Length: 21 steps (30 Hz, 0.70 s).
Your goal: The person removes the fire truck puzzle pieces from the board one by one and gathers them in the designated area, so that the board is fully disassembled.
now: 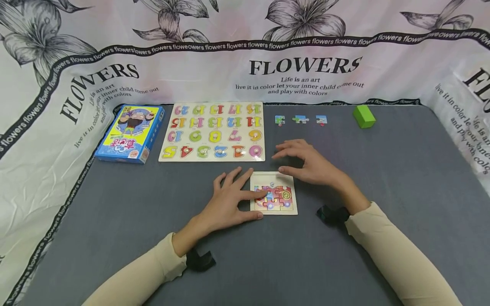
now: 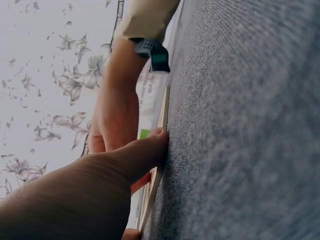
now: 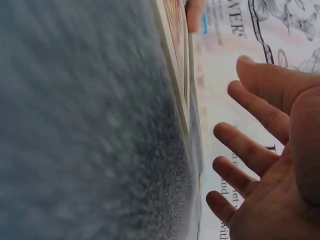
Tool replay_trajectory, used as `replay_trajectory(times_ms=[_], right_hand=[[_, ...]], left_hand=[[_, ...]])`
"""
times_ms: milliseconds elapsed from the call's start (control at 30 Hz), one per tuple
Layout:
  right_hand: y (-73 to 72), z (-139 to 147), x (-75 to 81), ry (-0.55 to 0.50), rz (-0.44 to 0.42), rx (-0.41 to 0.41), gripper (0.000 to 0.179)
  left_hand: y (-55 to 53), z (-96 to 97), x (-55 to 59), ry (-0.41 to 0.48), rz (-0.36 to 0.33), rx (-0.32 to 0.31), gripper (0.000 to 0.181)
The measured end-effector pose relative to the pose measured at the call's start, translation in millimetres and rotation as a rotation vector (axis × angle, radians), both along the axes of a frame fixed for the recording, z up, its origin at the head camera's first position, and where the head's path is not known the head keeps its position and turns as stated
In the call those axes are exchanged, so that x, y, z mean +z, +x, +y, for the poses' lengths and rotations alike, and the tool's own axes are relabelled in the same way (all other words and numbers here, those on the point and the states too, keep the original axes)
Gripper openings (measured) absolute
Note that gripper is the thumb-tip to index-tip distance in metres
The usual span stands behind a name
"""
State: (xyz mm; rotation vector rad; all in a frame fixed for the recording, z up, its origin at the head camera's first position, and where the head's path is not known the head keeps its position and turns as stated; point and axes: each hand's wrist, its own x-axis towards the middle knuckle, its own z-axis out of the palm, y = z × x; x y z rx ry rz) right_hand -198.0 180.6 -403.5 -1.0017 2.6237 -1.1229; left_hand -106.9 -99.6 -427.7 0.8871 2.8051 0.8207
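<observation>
A small square jigsaw puzzle (image 1: 272, 204) in a pale wooden frame lies on the grey cloth. Pink and red pieces fill its lower part, while the upper strip is bare. My left hand (image 1: 229, 202) is spread at its left side, index finger reaching over the pieces and thumb at the lower left edge. In the left wrist view, the left thumb (image 2: 145, 152) lies against the frame's edge. Just beyond the puzzle's upper right corner hovers my right hand (image 1: 310, 163), fingers extended and holding nothing. Three loose puzzle pieces (image 1: 300, 120) lie in a row farther back.
Behind the puzzle lies a wooden number board (image 1: 212, 158) with colourful numerals. To its left is a blue and yellow box (image 1: 128, 134). A green block (image 1: 363, 117) sits at the back right. A white sheet with printed flowers (image 1: 206, 72) borders the cloth.
</observation>
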Motion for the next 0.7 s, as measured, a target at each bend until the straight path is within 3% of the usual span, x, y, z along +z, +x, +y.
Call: replay_trajectory(times_ms=[200, 400, 700], right_hand=[[19.3, -4.0, 2.6, 0.014, 0.003, 0.028, 0.033], [29.6, -13.7, -1.9, 0.042, 0.017, 0.080, 0.028], [36.5, -25.5, -6.5, 0.097, 0.081, 0.102, 0.023]], left_hand=[[-1.3, -0.8, -1.7, 0.038, 0.001, 0.009, 0.057], [-3.4, -2.2, -1.9, 0.079, 0.029, 0.067, 0.058], [-4.9, -4.3, -3.9, -0.012, 0.081, 0.125, 0.071]])
